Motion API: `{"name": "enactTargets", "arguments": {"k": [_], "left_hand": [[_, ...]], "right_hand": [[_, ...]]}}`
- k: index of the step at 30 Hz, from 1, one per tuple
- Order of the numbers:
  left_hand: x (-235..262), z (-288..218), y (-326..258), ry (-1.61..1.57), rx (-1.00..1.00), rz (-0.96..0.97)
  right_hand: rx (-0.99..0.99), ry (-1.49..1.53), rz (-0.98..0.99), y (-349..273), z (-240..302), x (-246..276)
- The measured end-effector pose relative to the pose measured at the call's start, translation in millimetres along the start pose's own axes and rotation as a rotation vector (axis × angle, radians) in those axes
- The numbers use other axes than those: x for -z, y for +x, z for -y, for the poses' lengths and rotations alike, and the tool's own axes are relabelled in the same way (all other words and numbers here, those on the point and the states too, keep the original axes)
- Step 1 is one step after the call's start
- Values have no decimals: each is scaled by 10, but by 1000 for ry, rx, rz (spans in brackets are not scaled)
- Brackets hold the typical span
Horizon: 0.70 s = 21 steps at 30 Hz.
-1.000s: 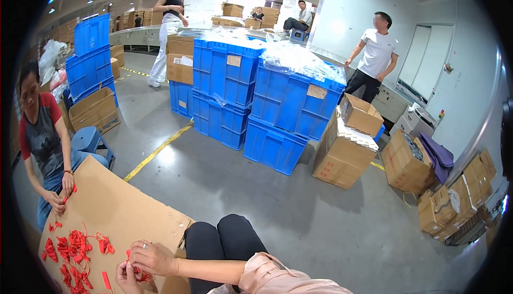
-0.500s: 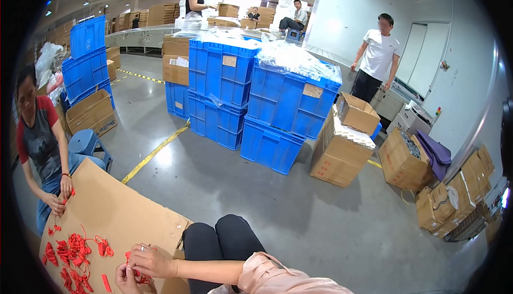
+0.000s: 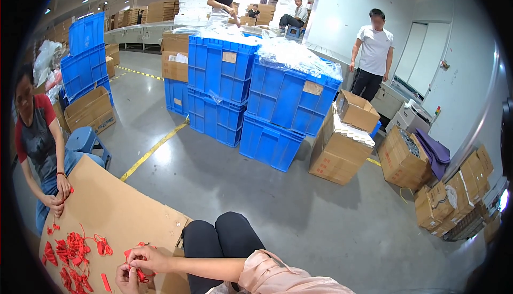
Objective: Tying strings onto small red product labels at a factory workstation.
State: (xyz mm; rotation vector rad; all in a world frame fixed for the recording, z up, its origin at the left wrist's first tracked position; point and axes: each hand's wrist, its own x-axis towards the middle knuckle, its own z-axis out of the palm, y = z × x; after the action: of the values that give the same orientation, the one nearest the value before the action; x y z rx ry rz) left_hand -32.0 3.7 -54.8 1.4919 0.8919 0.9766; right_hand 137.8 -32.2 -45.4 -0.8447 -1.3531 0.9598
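Observation:
At the near edge of a cardboard-topped table (image 3: 125, 200), my two hands meet over a small red corded piece (image 3: 142, 276). My left hand (image 3: 127, 279) pinches it from below, fingertips closed. Over it, my right hand (image 3: 152, 260) has its thumb and fingers pressed together on the same piece; part of the red shows between and behind the fingers. What exactly the piece is, I cannot make out. A tangled heap of red cords and fabric bits (image 3: 74, 250) lies to the left of my hands, with a flat red strip (image 3: 106, 282) close by.
Across the table's left corner sits a co-worker (image 3: 40, 144) fingering a red piece. Stacked blue crates (image 3: 283, 99) stand ahead, some plastic-covered. Open cartons (image 3: 342, 152) are at the right. A blue stool (image 3: 88, 141) is by the co-worker. People stand and sit farther back.
My right fingers have shifted slightly on the red piece, and more of it shows below them. In the back, the person in black has moved right and the one in white slightly left.

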Motion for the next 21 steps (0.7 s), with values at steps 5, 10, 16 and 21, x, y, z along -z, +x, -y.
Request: {"name": "enactTargets", "arguments": {"k": [5,10,16,21], "left_hand": [[54,-56,-29,-32,28,-6],[58,-69,-43,-29,46,20],[33,171,-9,-13,-107,-91],[16,38,-10,2,-40,7]], "right_hand": [[223,-279,-65,-5,62,-12],[188,-361,51,-41,186,34],[54,-360,115,-76,262,2],[43,-248,31,-53,197,41]]}}
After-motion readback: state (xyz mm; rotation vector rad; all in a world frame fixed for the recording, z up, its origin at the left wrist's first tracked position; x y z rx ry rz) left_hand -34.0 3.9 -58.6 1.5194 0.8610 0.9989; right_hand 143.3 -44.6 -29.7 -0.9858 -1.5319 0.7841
